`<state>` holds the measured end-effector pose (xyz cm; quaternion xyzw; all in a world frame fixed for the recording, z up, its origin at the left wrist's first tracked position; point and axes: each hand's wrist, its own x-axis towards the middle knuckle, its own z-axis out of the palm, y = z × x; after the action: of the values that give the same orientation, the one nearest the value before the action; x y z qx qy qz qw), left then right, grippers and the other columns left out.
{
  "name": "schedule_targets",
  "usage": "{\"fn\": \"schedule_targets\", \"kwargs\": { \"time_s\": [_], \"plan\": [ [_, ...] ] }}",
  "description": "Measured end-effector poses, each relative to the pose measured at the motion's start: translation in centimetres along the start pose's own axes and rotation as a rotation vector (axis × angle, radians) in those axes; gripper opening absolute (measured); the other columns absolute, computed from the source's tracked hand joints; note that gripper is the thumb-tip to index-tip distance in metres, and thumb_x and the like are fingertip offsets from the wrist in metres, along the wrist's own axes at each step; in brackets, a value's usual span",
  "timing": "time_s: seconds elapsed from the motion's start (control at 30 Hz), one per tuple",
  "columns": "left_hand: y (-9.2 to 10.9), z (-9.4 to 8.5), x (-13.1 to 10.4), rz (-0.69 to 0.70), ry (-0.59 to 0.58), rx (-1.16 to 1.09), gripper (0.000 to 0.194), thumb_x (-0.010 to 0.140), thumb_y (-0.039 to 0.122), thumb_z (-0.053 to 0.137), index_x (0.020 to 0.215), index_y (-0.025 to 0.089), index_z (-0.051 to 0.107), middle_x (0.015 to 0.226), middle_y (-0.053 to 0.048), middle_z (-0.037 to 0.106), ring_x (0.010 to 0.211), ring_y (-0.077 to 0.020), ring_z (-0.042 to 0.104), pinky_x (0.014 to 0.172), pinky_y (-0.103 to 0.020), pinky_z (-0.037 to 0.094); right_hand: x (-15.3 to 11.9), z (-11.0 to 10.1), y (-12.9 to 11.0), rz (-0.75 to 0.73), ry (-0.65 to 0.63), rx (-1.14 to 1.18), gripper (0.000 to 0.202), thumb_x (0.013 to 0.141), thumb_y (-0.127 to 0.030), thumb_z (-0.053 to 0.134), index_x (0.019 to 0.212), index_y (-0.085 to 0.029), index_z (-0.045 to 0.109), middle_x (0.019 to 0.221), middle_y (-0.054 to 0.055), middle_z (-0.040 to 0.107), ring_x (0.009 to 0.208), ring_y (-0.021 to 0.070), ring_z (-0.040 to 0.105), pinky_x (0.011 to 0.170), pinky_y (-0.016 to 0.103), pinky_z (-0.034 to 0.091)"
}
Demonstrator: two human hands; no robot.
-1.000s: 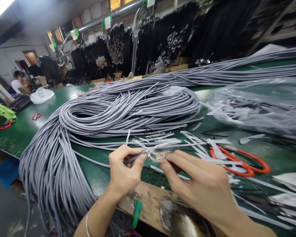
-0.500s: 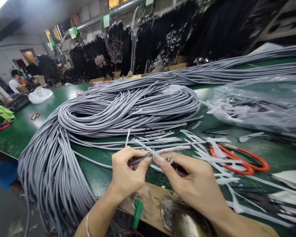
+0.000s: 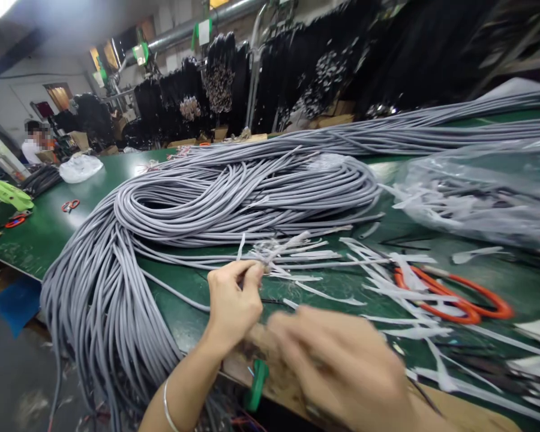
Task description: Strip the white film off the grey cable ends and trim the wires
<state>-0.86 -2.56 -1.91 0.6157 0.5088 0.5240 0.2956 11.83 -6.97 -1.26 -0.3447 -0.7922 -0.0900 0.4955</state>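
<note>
My left hand (image 3: 236,294) is closed in a pinch around the end of a grey cable, which the fingers mostly hide. Loose whitish strands (image 3: 281,249) fan out from its fingertips. Apart from it, lower and nearer to me, is my right hand (image 3: 342,360), smeared by motion; its fingers look bent, but whether they hold anything I cannot tell. A large bundle of grey cables (image 3: 198,210) lies looped just beyond my hands. White strips (image 3: 387,288) are scattered to the right, partly over orange-handled scissors (image 3: 481,291).
The green table (image 3: 171,318) has a wooden front edge with a green clip (image 3: 257,384). A clear plastic bag (image 3: 486,192) of scraps sits at right. Cables hang over the left edge. Smaller scissors (image 3: 71,206) lie far left; a person (image 3: 33,144) is in the background.
My right hand has come away from the cable end and moved down toward me. My left hand keeps its pinch; the whitish strands now spread loose past its fingertips.
</note>
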Motion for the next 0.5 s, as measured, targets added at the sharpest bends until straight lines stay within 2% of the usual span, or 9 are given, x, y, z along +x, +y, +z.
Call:
{"fn": "schedule_targets", "kwargs": {
  "time_s": [0.1,0.2,0.33,0.5],
  "plan": [
    [0.0,-0.3,-0.2,0.016,-0.042,-0.014,0.033,0.088,0.026,0.044,0.07,0.013,0.069,0.051,0.002,0.047,0.047,-0.0093,0.04,0.048,-0.022,0.03,1.1,0.6,2.3,0.011,0.059,-0.135,0.016,0.089,-0.016,0.053,0.075,-0.016,0.062,0.056,0.0,0.061,0.048,0.0101,0.056,0.05,0.023,0.041],
    [0.0,-0.3,-0.4,0.023,-0.077,-0.045,0.033,0.089,0.027,0.044,0.071,0.013,0.068,0.05,0.004,0.041,0.045,-0.0087,0.036,0.047,-0.022,0.027,1.4,0.5,3.8,0.064,0.087,-0.23,0.015,0.088,-0.019,0.055,0.076,-0.016,0.063,0.059,0.0,0.063,0.05,0.0113,0.058,0.051,0.024,0.041],
    [0.2,-0.2,-0.5,0.013,-0.106,-0.097,0.026,0.088,0.026,0.048,0.074,0.013,0.065,0.05,0.004,0.044,0.046,-0.0084,0.038,0.046,-0.021,0.028,1.2,0.4,4.2,0.067,0.076,-0.257,0.02,0.09,-0.021,0.053,0.074,-0.016,0.063,0.062,0.002,0.066,0.053,0.013,0.06,0.052,0.025,0.041],
    [0.3,-0.3,-0.5,-0.009,-0.151,-0.199,0.017,0.087,0.022,0.049,0.091,0.014,0.063,0.051,0.005,0.044,0.045,-0.0082,0.04,0.046,-0.02,0.029,1.3,0.5,4.2,0.081,0.043,-0.147,0.019,0.089,-0.02,0.054,0.074,-0.016,0.064,0.063,0.001,0.065,0.055,0.0133,0.061,0.054,0.025,0.043]
  ]
}}
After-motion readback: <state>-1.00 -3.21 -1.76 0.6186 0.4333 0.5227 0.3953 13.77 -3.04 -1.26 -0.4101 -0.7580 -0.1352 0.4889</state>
